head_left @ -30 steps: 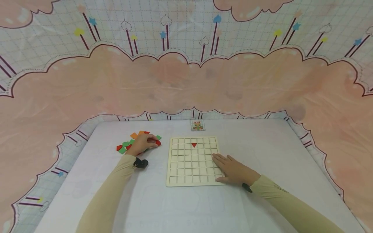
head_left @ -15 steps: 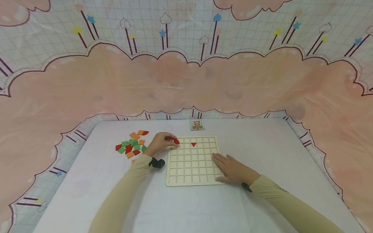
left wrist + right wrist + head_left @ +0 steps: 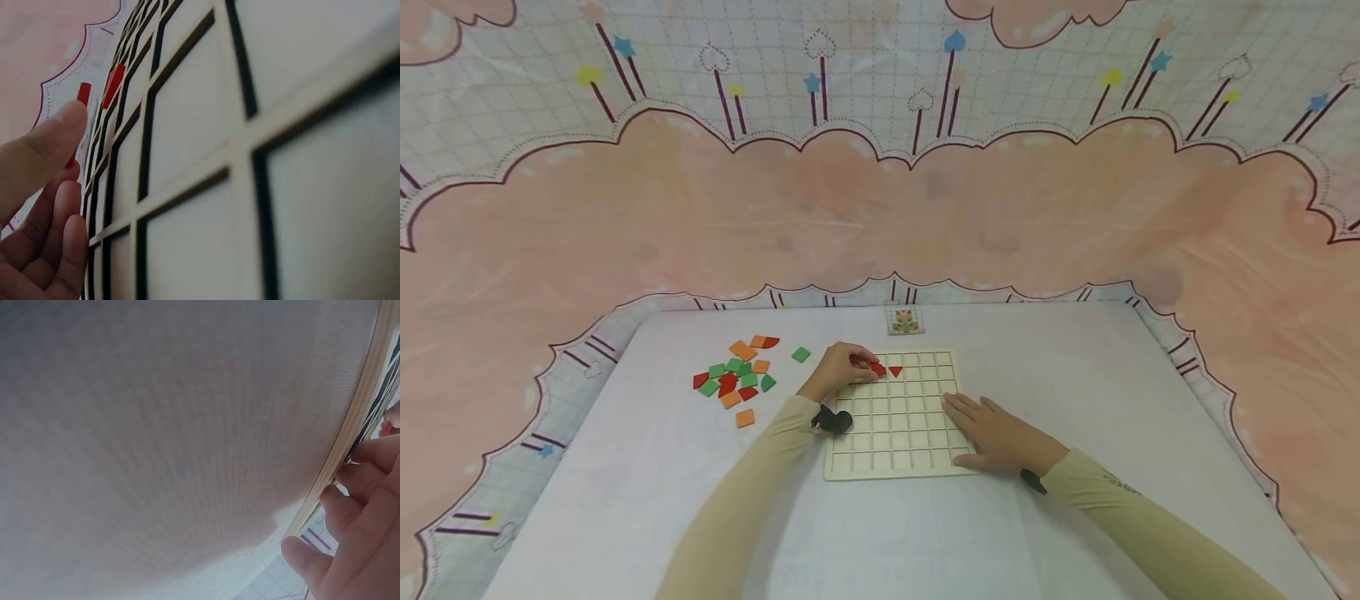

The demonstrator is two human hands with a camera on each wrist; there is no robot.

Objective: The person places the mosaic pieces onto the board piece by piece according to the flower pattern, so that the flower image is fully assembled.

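My left hand [image 3: 841, 371] pinches a red tile [image 3: 877, 367] with one rounded side between thumb and fingers, over the upper rows of a pale wooden grid board [image 3: 901, 423]. Just right of that tile, a red triangular tile [image 3: 896, 372] lies in the board. From the left wrist, the pinched red tile [image 3: 84, 94] shows partly behind the thumb, near the red triangle [image 3: 114, 86]. My right hand [image 3: 1003, 433] rests with extended fingers on the board's right edge; in the right wrist view its fingertips touch the wooden rim [image 3: 350, 425].
Left of the board lies a loose cluster of red, green and orange tiles [image 3: 730, 379]. A green tile [image 3: 801, 354] and an orange tile [image 3: 745, 418] lie apart from it. Behind the board is a small picture card [image 3: 905, 320] with a flower pattern.
My left hand has carried the red rounded tile rightward from the cluster to the board, close beside the red triangle. The right hand has stayed on the board's edge.
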